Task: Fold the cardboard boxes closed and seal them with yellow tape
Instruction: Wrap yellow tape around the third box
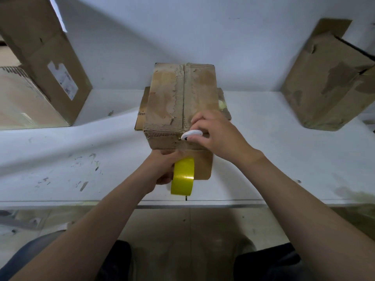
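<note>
White table (274, 159), closed cardboard box (178, 98). Left hand (163, 168) grips yellow tape roll (182, 177) at box front; right hand (220, 135) pinches white oval object (191, 135) on top edge.

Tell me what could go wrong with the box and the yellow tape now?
1. The box stands on a loose piece of cardboard, so it might slide when the left hand pulls the tape roll.
2. The tape could go on crooked and miss the middle seam.
3. The right hand holds a small white tool close to the left hand; if it cuts, it might nick a finger.
</note>
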### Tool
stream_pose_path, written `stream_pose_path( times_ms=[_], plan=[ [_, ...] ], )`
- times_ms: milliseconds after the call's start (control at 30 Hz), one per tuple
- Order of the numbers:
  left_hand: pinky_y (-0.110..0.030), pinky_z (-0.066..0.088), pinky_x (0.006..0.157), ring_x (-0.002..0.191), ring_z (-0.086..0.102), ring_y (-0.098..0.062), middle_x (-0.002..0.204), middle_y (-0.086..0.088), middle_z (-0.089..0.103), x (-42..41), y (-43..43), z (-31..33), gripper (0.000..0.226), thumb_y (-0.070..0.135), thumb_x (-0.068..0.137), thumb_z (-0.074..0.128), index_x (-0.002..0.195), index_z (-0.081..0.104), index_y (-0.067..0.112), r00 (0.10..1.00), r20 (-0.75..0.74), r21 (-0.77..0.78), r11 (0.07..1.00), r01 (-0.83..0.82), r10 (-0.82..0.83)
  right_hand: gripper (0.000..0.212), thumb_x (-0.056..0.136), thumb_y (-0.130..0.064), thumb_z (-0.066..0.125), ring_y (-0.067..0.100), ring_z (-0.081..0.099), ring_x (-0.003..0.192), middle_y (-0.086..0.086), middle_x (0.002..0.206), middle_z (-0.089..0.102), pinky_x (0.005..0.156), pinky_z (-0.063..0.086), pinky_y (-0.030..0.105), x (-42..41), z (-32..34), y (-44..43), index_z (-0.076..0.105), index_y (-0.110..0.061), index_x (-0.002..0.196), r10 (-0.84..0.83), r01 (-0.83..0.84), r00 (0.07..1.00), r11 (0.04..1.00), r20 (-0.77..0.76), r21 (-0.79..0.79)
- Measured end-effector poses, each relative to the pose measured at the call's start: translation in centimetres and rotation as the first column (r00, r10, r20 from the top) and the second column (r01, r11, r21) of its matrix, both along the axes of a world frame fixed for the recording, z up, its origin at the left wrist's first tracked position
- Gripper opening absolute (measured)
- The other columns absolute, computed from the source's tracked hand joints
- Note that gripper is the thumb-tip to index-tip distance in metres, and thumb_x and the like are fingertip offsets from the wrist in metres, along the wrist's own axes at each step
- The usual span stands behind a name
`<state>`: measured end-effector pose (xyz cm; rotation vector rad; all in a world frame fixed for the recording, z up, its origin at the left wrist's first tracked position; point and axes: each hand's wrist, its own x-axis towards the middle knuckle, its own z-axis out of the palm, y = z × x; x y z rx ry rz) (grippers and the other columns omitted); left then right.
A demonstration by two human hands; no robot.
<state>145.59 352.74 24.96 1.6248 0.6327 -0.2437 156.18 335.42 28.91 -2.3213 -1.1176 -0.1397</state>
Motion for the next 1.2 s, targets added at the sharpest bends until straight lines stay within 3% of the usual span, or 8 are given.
stream_pose_path(
  times_ms=[133, 267, 567, 667, 833, 1067, 1200],
  plan=[
    [-0.02, 0.045, 0.048, 0.05, 0.054, -0.01, 0.071, -0.002, 0.061, 0.0, 0.5, 0.0, 0.031, 0.053, 0.083, 0.075, 0.102, 0.074, 0.028, 0.999, 0.015, -0.01, 0.999, 0.037, -0.037, 0.033, 0.086, -0.059, 0.064, 0.004, 0.04, 0.106, -0.018, 0.114, 0.06, 0.088, 0.044, 0.037, 0.3, -0.5, 1.0, 0.077, -0.031, 0.097, 0.014, -0.002, 0.996, 0.991, 0.091, -0.132],
    [-0.018, 0.047, 0.049, 0.053, 0.061, -0.005, 0.067, 0.006, 0.068, -0.1, 0.6, 0.1, 0.025, 0.054, 0.079, 0.079, 0.094, 0.078, 0.034, 0.994, 0.033, -0.006, 0.994, 0.108, -0.107, 0.03, 0.082, -0.062, 0.067, 0.009, 0.041, 0.109, -0.016, 0.113, 0.057, 0.088, 0.041, 0.036, 0.2, -0.5, 1.3, 0.077, -0.034, 0.089, 0.009, 0.014, 0.991, 0.985, 0.134, -0.17],
    [-0.02, 0.042, 0.047, 0.055, 0.047, -0.015, 0.064, -0.003, 0.053, -0.1, 0.0, 0.3, 0.024, 0.044, 0.081, 0.08, 0.089, 0.078, 0.022, 0.989, 0.047, -0.049, 0.989, 0.141, -0.139, 0.027, 0.081, -0.059, 0.069, 0.015, 0.039, 0.111, -0.013, 0.118, 0.051, 0.084, 0.032, 0.033, -0.6, -0.4, 2.2, 0.079, -0.034, 0.082, 0.014, 0.056, 0.973, 0.954, 0.228, -0.296],
    [-0.02, 0.041, 0.046, 0.055, 0.046, -0.015, 0.065, -0.003, 0.051, -0.1, 0.0, 0.2, 0.022, 0.044, 0.081, 0.081, 0.089, 0.078, 0.024, 0.989, 0.04, -0.059, 0.988, 0.144, -0.142, 0.024, 0.081, -0.057, 0.073, 0.011, 0.04, 0.113, -0.016, 0.119, 0.05, 0.078, 0.032, 0.03, -0.1, -0.3, 1.9, 0.079, -0.034, 0.08, 0.025, 0.031, 0.982, 0.956, 0.188, -0.291],
    [-0.021, 0.041, 0.046, 0.056, 0.048, -0.015, 0.066, -0.001, 0.053, -0.1, 0.2, 0.0, 0.009, 0.047, 0.078, 0.082, 0.084, 0.078, 0.042, 0.987, 0.047, -0.043, 0.987, 0.155, -0.153, 0.02, 0.082, -0.047, 0.077, 0.005, 0.041, 0.116, -0.019, 0.128, 0.052, 0.076, 0.049, 0.035, 0.9, 0.0, 0.3, 0.078, -0.028, 0.075, 0.101, -0.076, 0.992, 0.953, 0.071, -0.294],
    [-0.02, 0.043, 0.046, 0.052, 0.054, -0.01, 0.062, 0.002, 0.059, -0.1, -0.1, 0.1, 0.017, 0.053, 0.075, 0.082, 0.081, 0.078, 0.038, 0.986, 0.002, -0.007, 0.986, 0.169, -0.169, 0.02, 0.08, -0.035, 0.083, -0.005, 0.035, 0.116, -0.023, 0.141, 0.049, 0.084, 0.035, 0.014, 1.7, -0.2, -1.1, 0.075, -0.024, 0.065, 0.161, -0.173, 0.985, 0.946, -0.065, -0.275],
    [-0.02, 0.042, 0.045, 0.049, 0.057, -0.009, 0.062, 0.001, 0.062, -0.5, -0.1, 0.1, 0.027, 0.053, 0.075, 0.083, 0.08, 0.079, 0.027, 0.985, -0.04, 0.016, 0.985, 0.17, -0.169, 0.028, 0.075, -0.029, 0.087, 0.002, 0.039, 0.122, -0.022, 0.148, 0.042, 0.088, 0.045, 0.023, 1.8, -0.4, -1.4, 0.065, -0.033, 0.058, 0.134, -0.167, 0.983, 0.933, -0.124, -0.318]
  ],
)
